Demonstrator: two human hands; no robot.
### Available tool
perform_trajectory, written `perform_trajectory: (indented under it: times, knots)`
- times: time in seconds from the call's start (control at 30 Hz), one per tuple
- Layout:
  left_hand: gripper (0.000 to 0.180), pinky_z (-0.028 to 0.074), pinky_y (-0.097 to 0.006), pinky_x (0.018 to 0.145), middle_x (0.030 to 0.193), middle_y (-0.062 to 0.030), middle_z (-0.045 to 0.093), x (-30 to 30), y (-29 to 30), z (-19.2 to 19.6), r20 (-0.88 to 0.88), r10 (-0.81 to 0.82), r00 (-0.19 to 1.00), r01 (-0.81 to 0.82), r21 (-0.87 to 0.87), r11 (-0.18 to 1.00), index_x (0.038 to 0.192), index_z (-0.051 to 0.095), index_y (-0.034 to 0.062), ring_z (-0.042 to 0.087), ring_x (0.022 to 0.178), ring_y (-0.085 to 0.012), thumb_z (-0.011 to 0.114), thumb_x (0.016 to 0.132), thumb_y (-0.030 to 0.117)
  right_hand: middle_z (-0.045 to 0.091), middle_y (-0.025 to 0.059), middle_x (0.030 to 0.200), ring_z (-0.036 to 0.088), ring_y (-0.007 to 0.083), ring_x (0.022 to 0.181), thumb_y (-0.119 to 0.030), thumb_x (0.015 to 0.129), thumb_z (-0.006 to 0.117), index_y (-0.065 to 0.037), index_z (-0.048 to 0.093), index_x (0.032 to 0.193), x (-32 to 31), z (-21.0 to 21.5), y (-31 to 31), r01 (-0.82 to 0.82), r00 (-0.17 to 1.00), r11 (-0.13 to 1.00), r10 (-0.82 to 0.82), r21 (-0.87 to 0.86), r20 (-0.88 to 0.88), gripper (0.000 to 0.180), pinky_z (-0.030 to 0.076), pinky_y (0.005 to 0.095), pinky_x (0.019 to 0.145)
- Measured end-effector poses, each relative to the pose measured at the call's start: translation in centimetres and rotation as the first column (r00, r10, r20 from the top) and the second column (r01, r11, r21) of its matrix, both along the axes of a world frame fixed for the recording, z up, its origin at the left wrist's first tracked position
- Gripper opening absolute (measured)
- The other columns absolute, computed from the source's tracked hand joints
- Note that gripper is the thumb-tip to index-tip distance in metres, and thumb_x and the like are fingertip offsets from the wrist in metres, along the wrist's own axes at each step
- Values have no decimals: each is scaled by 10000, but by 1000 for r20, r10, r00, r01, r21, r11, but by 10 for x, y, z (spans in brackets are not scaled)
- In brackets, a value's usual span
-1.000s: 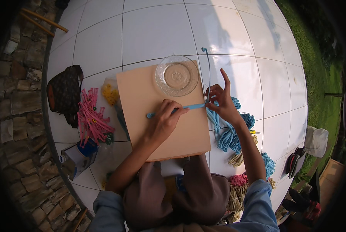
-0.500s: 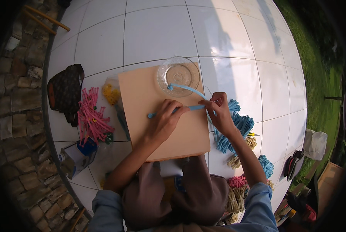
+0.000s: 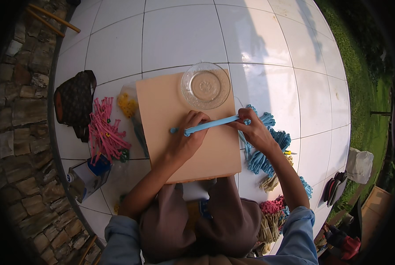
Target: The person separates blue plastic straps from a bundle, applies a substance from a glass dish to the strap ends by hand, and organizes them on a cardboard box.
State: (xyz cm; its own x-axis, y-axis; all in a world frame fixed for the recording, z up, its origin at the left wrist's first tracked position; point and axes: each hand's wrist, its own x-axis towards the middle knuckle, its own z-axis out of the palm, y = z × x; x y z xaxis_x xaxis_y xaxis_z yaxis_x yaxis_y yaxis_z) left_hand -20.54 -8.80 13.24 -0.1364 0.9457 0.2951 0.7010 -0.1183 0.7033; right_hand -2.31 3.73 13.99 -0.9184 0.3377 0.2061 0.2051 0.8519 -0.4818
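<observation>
A light-blue strap (image 3: 215, 124) is stretched between my two hands over a tan board (image 3: 158, 100) on my lap. My left hand (image 3: 192, 138) is closed around blue strap at its left side; a knobbed end pokes out past the fingers, and another end lies across the back of the hand. My right hand (image 3: 255, 130) pinches the strap at its right side, with a small blue knot at the fingertips. Whether this is one strap or two, I cannot tell. A clear glass plate (image 3: 222, 98) rests on the board's far edge, beyond both hands.
Right of the board lie bundled blue straps (image 3: 280, 140), beige bundles (image 3: 270, 227) and pink ones (image 3: 272, 206). At left are pink straps (image 3: 107, 132), yellow pieces (image 3: 126, 105), a dark bag (image 3: 75, 104) and a metal can (image 3: 83, 179). White tiles (image 3: 179, 39) extend beyond the board.
The strap end that lay over the glass plate has swung down to my left hand, and the strap now runs across between both hands. The hands stay nearly in place.
</observation>
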Motion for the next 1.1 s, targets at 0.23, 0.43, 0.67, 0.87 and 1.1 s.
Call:
perform_trajectory:
  times: [0.23,0.43,0.67,0.87,1.1]
  knots:
    - [124,436,-325,628,789,-78,489,0,2,6,19,-5,1000,5,24,1000,861,597,1,492,768,-236,579,746,-44,454,82,964,519,192,824,84,634,583,-78,632,981,0,-2,5,-27,1000,1000,27,11,2,387,508,306,722]
    - [185,446,-329,644,793,-80,500,0,3,0,153,52,987,-49,-22,999,880,606,28,504,755,-236,600,715,-56,447,99,958,552,216,829,126,653,590,-77,624,999,0,-3,5,4,999,997,-1,-71,41,402,519,303,704]
    - [124,450,-342,632,806,-75,519,1,2,3,67,20,998,-24,67,997,813,590,45,537,781,-228,632,729,-37,507,130,976,575,255,780,118,754,559,-65,475,1060,-3,-7,3,35,986,979,-67,-201,-153,366,502,327,664]
    - [255,478,-303,638,778,-71,548,3,-11,21,131,20,991,-32,87,996,829,461,30,567,725,-198,676,706,-27,533,111,901,549,295,826,83,752,569,-46,462,1007,12,1,-19,91,940,957,-174,-275,-293,305,459,360,690]
    - [315,511,-266,726,766,-92,606,0,-53,141,620,-117,776,132,21,991,756,377,51,614,781,-134,668,720,-64,540,113,908,570,277,828,73,766,589,-54,412,1048,27,144,-59,30,915,994,-71,-109,-396,357,470,347,684]
